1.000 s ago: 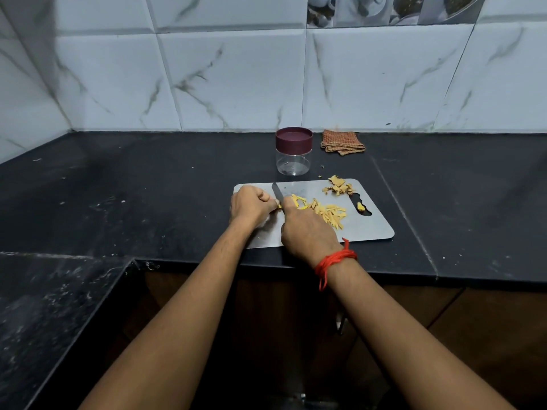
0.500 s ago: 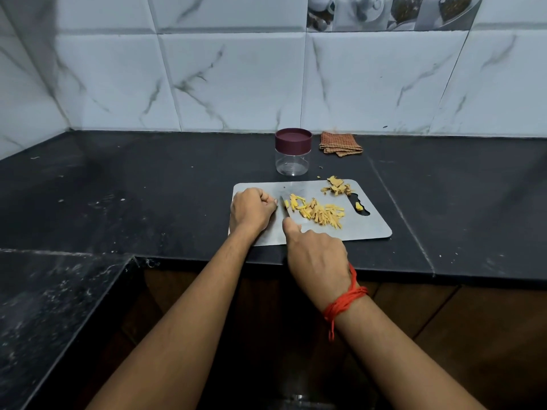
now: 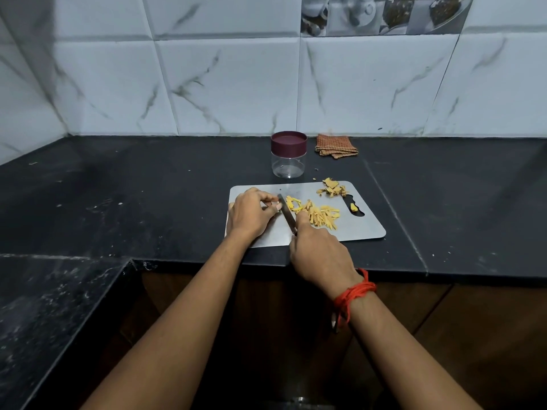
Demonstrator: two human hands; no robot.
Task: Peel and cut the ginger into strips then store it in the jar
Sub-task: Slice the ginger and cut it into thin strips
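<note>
Right hand (image 3: 321, 253) grips knife (image 3: 286, 213) handle, fingers (image 3: 302, 216) wrapped round it, blade pointing to 11 o'clock across grey cutting board (image 3: 361, 229). Left hand (image 3: 250, 216) at blade's 9 o'clock side, fingers curled, tips by blade; whether they pinch ginger, cannot tell. Ginger strips (image 3: 318, 214) heaped at blade's 3 o'clock, mid-board. Peel scraps (image 3: 333, 189) at board's 1 o'clock corner. Lidded jar (image 3: 288, 153) on bench (image 3: 148, 187) at board's 12 o'clock, folded cloth (image 3: 336, 146) at jar's 3 o'clock.

Both bare forearms reached forward, converging. The left hand (image 3: 251, 216) lay knuckles up, fingers curled, tips bunched; any hold was hidden. The right hand (image 3: 319, 251) gripped a knife (image 3: 286, 213), forefinger stretched forward. The hands sat close together.
</note>
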